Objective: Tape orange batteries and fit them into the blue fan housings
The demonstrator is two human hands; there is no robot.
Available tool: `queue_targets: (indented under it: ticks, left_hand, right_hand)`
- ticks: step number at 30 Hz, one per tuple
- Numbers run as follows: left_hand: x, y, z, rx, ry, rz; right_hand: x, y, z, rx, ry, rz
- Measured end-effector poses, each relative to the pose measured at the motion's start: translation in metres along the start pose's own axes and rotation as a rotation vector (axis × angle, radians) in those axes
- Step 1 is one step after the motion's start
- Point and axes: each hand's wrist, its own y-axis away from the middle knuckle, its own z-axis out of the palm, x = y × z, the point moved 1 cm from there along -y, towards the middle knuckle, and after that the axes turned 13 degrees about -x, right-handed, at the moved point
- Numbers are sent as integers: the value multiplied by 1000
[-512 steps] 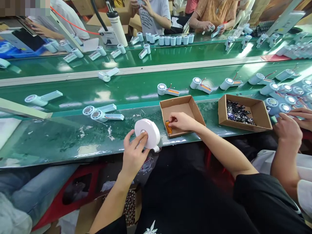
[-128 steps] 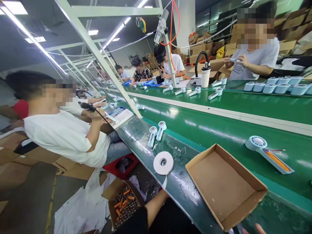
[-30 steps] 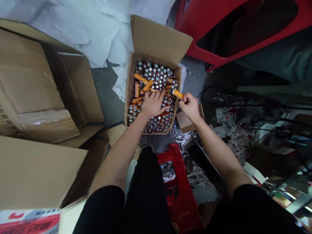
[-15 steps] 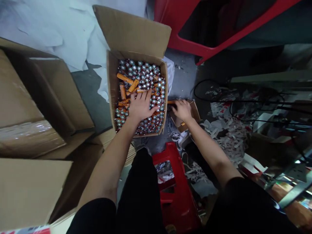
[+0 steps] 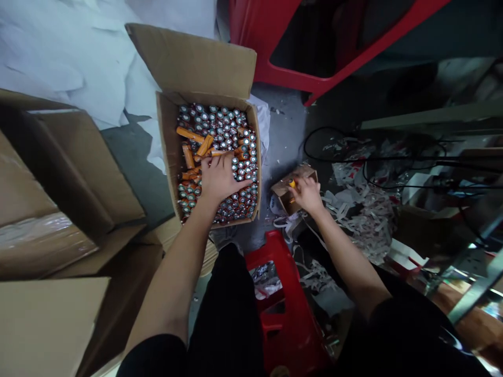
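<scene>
A cardboard box (image 5: 166, 152) stands open, packed with upright orange batteries (image 5: 220, 128) whose silvery ends face up. Several more batteries lie on their sides on top, among them one loose orange battery (image 5: 190, 134). My left hand (image 5: 218, 180) rests palm down over the packed rows, thumb stretched out and fingers apart; its fingertips touch or nearly touch a lying battery. Above a small cardboard box (image 5: 283, 195) on the right, my right hand (image 5: 307, 192) pinches an orange battery (image 5: 292, 183). Part of the small box's inside is hidden by that hand.
A red plastic stool (image 5: 288, 283) stands between my legs, and a larger red frame (image 5: 298, 78) rises behind. Big cartons (image 5: 74, 173) fill the left side. Shredded white strips (image 5: 361, 220) and a black cable (image 5: 314, 141) lie to the right.
My right hand has shifted from the gap beside the large box to over the small box, with an orange battery now showing in its fingers. The left hand stays on the batteries. The view has shifted slightly.
</scene>
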Motion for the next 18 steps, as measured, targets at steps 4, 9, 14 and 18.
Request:
queue_targets:
  ticks: [4, 9, 14, 18]
  left_hand:
    - [1, 2, 3, 11, 27, -22]
    - [1, 3, 3, -6, 29, -25]
    - [6, 4, -2, -17, 10, 3]
    - [16, 3, 1, -5, -14, -36]
  right_hand:
    - [24, 21, 14, 59, -357, 58]
    - [27, 7, 29, 122, -429, 173]
    - [16, 15, 25, 164, -274, 267]
    - [-51, -1, 6, 251, -62, 7]
